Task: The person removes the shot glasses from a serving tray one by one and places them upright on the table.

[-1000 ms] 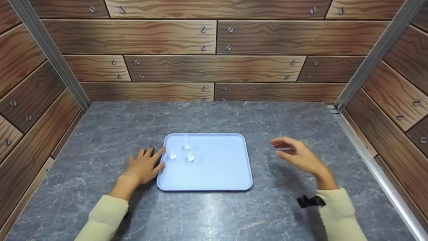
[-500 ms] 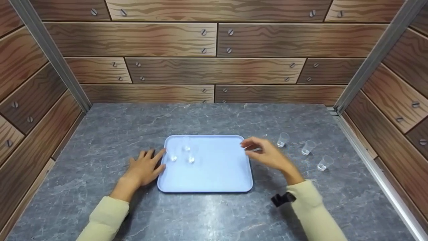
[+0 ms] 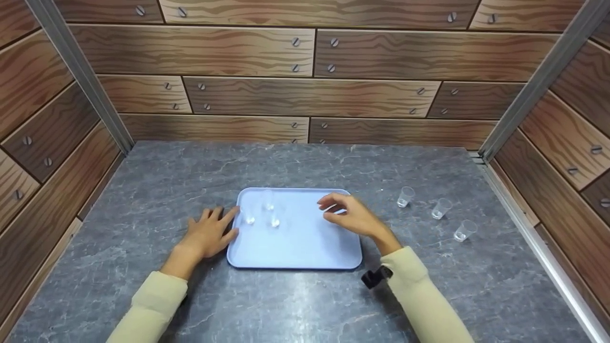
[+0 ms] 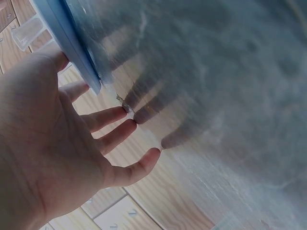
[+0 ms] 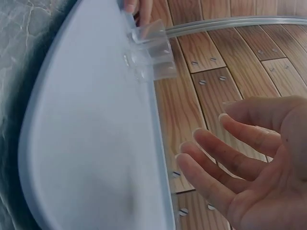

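A pale blue rectangular tray (image 3: pixel 295 247) lies on the table, with three small clear cups (image 3: pixel 275 221) standing on its left part. My left hand (image 3: pixel 205 236) is spread at the tray's left edge. In the left wrist view, its thumb and index finger are against the tray's rim (image 4: pixel 72 45), and the other fingertips touch the tabletop. Over the tray's right side hovers my right hand (image 3: pixel 352 214), fingers loosely curved. The right wrist view shows nothing in that hand (image 5: pixel 249 153), well apart from the cups (image 5: pixel 163 69) on the tray.
Three more clear cups, a far one (image 3: pixel 406 196), a middle one (image 3: pixel 442 208) and a near one (image 3: pixel 465 231), stand in a slanting row right of the tray. Wood-patterned walls (image 3: pixel 371 95) with metal corner posts enclose the grey marbled table (image 3: pixel 295 305).
My right hand has moved left, from beside the cups on the right to above the tray, leaving those cups in plain sight. The left hand stays at the tray's edge.
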A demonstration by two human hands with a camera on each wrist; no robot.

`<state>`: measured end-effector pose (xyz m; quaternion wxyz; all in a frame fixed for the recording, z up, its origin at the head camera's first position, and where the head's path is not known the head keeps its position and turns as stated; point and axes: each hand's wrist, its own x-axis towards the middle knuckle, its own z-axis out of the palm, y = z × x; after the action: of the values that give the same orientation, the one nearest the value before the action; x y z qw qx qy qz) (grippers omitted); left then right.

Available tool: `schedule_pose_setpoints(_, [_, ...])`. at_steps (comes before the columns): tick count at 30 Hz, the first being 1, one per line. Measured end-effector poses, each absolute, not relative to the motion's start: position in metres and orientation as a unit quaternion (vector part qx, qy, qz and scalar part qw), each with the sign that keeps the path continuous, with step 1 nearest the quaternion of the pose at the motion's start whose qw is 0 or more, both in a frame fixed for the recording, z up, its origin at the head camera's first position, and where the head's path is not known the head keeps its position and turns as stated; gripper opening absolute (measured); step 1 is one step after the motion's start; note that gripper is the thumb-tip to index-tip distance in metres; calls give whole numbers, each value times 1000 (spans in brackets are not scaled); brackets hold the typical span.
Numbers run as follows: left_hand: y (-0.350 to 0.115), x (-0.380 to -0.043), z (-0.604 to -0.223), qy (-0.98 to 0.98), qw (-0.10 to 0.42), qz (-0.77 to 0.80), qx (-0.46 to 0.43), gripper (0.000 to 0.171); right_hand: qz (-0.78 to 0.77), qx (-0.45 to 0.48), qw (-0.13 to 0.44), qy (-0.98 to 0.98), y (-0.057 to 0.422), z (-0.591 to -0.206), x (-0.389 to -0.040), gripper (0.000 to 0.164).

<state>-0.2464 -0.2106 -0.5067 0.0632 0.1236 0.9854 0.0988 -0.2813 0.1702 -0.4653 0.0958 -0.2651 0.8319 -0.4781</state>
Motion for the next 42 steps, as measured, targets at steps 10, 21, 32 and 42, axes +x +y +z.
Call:
schedule_pose_setpoints(10, [-212,-248,-510,985,67,100,123,60,-451,-270,96,845,152,-474,-284,34])
schedule_pose_setpoints(21, [-210,-247,-513,984,62,109,125,60,-442,-274,91,850,137,-475,-283,33])
schedule_pose_setpoints(32, [-211,-245,-511,984,63,104,128,60,-450,-276,97,843,115,-480,-282,32])
schedule_pose_setpoints(42, [-211,-248,-507,985,64,100,128,60,-444,-267,100,850,99,-480,-287,34])
